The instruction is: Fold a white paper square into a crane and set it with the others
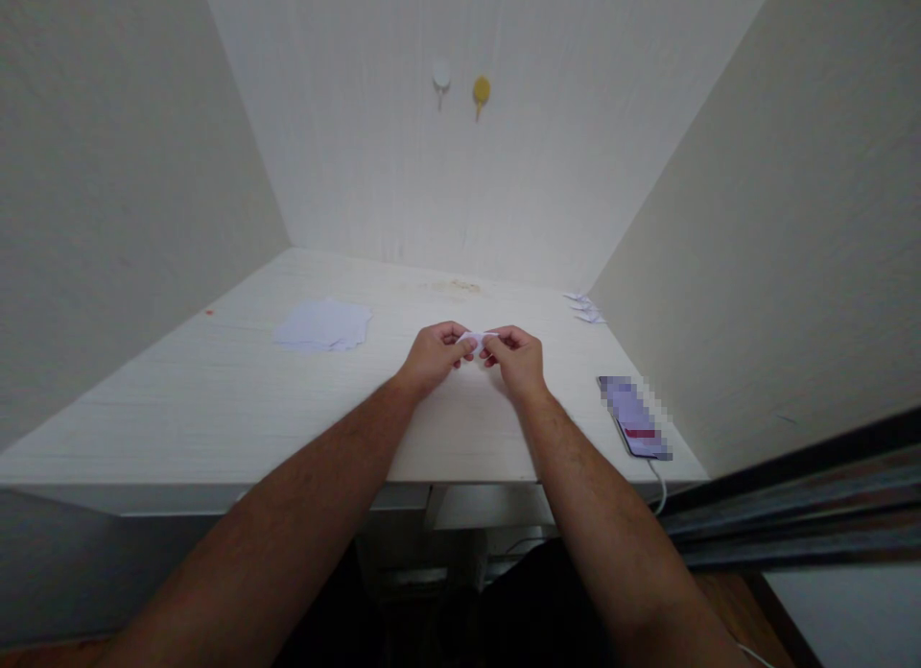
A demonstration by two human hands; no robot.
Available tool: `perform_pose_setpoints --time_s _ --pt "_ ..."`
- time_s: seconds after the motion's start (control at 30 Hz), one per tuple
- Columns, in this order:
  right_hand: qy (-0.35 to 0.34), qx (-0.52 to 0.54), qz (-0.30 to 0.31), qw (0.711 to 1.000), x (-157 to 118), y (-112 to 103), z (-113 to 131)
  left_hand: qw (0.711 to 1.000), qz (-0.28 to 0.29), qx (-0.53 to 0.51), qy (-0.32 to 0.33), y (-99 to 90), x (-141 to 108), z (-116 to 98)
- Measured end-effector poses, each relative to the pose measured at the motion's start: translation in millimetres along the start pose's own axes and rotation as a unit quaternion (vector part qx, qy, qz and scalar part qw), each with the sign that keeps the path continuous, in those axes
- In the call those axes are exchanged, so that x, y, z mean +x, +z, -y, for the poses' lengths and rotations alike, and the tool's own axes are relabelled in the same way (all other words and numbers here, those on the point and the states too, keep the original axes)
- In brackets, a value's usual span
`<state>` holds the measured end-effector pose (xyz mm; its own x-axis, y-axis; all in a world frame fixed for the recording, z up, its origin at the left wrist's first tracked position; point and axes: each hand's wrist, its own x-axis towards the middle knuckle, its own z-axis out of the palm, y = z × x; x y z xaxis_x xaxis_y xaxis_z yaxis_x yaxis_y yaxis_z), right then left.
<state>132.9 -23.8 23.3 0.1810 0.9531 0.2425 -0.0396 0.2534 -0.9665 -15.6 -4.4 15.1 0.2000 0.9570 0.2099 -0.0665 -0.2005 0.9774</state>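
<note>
A small folded piece of white paper (478, 341) is held just above the middle of the desk. My left hand (436, 352) pinches its left side, thumb in front and fingers behind. On the right side my right hand (519, 357) grips it in the same way. Much of the paper is hidden by my fingers, so its exact shape cannot be made out. A loose stack of white paper sheets (323, 324) lies to the left of my left hand. Several small folded paper pieces (587, 309) rest at the back right, against the side wall.
A phone (634, 418) lies on the white desk (237, 409) at the right, with a white cable (658, 486) running over the front edge. Walls close in the desk on three sides. A white hook (441, 76) and a yellow hook (482, 90) are on the back wall.
</note>
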Motion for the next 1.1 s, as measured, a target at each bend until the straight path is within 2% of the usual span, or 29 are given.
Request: perform_pose_setpoints --time_s 0.57,1.1 --pt "-0.005 -0.01 0.0 1.0 2.5 -0.7 -5.4 0.999 -0.017 0.035 -0.006 -0.1 1.5 -1.4" --pt "0.016 0.028 -0.009 0.999 7.3 -2.6 -6.9 0.999 -0.023 -0.026 -0.027 -0.5 4.4 2.4"
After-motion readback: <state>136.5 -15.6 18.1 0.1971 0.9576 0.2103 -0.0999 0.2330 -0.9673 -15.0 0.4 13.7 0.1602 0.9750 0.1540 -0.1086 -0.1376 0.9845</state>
